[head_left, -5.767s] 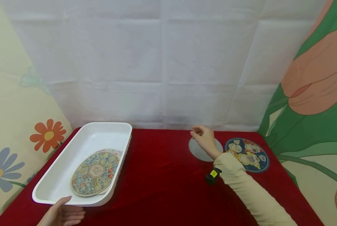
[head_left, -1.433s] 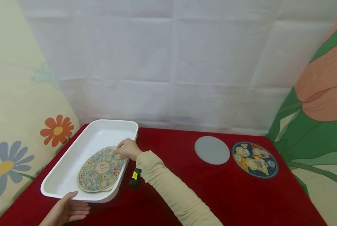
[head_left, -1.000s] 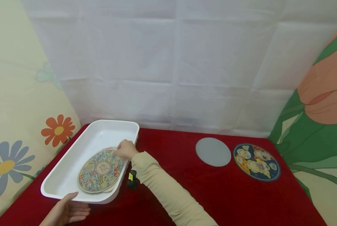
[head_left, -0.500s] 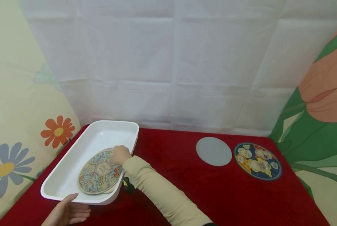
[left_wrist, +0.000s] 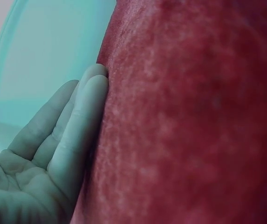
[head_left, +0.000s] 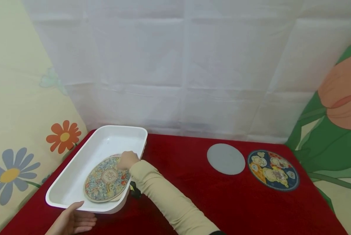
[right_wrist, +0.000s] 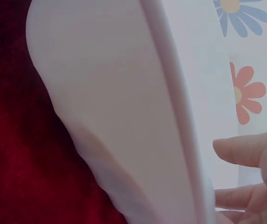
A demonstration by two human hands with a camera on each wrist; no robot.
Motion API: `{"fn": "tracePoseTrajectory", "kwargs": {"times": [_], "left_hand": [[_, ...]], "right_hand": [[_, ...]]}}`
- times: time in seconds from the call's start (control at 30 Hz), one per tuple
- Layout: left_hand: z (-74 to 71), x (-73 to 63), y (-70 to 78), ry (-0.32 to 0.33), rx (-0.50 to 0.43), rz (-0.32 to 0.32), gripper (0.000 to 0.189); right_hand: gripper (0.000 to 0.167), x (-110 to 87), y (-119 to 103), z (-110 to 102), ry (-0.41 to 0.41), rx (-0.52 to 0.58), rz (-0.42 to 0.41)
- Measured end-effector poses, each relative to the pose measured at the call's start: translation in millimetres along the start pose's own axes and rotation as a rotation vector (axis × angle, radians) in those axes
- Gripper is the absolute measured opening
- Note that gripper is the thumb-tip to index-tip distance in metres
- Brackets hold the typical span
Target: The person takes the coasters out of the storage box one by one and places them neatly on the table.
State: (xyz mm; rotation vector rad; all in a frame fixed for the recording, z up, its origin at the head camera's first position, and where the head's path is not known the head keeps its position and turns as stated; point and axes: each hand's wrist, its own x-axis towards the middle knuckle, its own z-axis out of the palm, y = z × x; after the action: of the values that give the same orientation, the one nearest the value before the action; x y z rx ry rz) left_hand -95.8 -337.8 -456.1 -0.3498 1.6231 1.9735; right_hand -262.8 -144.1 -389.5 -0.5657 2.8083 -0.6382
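Observation:
A white tray sits at the left of the red-covered table. Inside it lies a round, floral-patterned flat disc with a lettered centre, overlapping another pale piece whose edge peeks out. My left hand is at the tray's near corner, thumb over the rim and straight fingers against the outside wall. My right hand reaches over the tray's right side onto the disc's upper right edge. Its fingertips are hidden in the head view; the right wrist view shows the thumb apart from the fingers.
A plain grey disc lies flat on the right half of the table, beside a dark blue disc with bear pictures. A white cloth hangs behind, with flower-painted panels on both sides.
My right hand has come from the grey disc at the right to the floral disc in the tray, and has since turned there, its fingers dipping from sight. My left hand stays at the tray.

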Motion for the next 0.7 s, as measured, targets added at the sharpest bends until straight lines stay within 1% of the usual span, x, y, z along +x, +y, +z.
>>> {"fn": "tracePoseTrajectory", "kwargs": {"times": [0.17,0.33,0.47,0.53,0.6,0.7], "left_hand": [[-0.5,0.6,1.4,-0.015,-0.004,-0.004,0.062],[-0.4,0.3,2.2,-0.035,-0.011,-0.003,0.062],[0.3,0.3,2.2,-0.029,-0.011,-0.003,0.061],[0.5,0.3,2.0,-0.028,-0.012,-0.003,0.061],[0.3,0.2,2.3,-0.036,-0.013,-0.003,0.061],[-0.7,0.3,3.0,-0.051,-0.017,-0.005,0.062]], "right_hand": [[0.022,-3.9,1,-5,-0.043,0.049,0.024],[0.027,-2.8,2,-3,-0.071,0.114,0.044],[0.030,-0.3,2,3,-0.076,0.101,0.022],[0.031,1.0,3,5,-0.064,0.090,0.007],[0.029,2.2,4,6,-0.035,0.082,0.003],[0.025,2.4,6,5,0.006,0.154,0.021]]}}
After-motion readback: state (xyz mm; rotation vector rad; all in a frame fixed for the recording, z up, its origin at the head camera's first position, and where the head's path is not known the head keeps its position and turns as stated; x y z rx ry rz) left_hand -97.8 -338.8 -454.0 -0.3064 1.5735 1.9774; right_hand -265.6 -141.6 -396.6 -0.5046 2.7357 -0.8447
